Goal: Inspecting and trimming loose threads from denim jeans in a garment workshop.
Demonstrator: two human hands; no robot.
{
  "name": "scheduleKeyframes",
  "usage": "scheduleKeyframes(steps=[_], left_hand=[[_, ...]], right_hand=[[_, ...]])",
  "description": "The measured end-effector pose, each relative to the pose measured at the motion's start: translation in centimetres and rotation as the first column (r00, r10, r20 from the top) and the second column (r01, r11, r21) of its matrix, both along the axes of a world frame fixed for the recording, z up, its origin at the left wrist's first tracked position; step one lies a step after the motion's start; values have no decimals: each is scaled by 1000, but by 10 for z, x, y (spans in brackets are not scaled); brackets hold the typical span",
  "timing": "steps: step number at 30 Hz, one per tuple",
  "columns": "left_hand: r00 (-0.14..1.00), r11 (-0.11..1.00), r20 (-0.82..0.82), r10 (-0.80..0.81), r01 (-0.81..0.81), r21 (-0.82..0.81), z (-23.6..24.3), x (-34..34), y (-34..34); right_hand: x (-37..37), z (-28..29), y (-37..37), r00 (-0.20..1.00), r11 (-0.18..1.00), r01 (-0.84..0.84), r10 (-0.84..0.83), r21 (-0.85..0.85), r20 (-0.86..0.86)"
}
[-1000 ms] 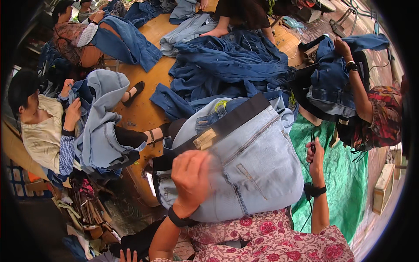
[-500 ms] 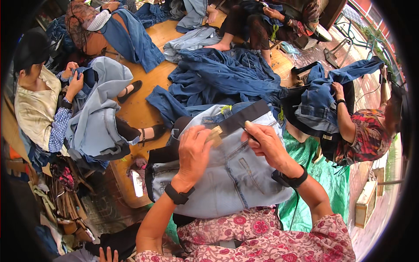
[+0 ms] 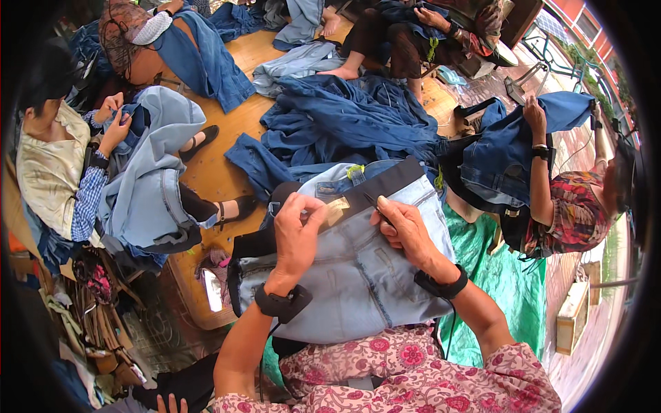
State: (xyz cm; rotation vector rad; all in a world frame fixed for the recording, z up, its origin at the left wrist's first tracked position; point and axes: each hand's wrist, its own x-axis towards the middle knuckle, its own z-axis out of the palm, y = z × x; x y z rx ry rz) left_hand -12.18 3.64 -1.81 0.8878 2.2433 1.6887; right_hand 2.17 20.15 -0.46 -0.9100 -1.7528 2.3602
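Across my lap lies a pair of light-blue jeans, inside out, with a wide dark waistband. On the waistband is a small tan label. My left hand is raised just left of the label, fingers curled in a pinch; whatever is between them is too small to make out. My right hand grips a small dark pointed tool, its tip at the waistband right of the label. Its exact kind is hidden by my fingers. A yellow-green tie shows on the jeans' far side.
A heap of dark-blue jeans covers the wooden platform ahead. Co-workers with denim sit left, right and beyond. Green sheeting lies at my right, near a wooden box. Cardboard scraps are piled at the left.
My left hand has drawn back slightly from the label, its fingers curling in. My right hand has shifted a little left, and the tool's tip now shows. The right co-worker has raised a hand.
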Motion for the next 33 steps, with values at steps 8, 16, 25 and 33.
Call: scheduleKeyframes(steps=[8, 16, 25, 33], left_hand=[[998, 1000, -52, 26, -25, 12, -10, 6, -1], [1000, 999, 22, 14, -15, 31, -15, 5, 8], [992, 999, 124, 8, -14, 45, -17, 6, 10], [991, 1000, 133, 14, -18, 25, -14, 7, 9]], right_hand=[[-20, -1, -3, 977, 655, -60, 195, 753, -91], [-14, -10, -11, 949, 322, -195, 301, 927, 96], [-22, -11, -13, 956, 249, -184, 271, 951, 114], [-22, -12, -14, 959, 274, -183, 261, 944, 110]])
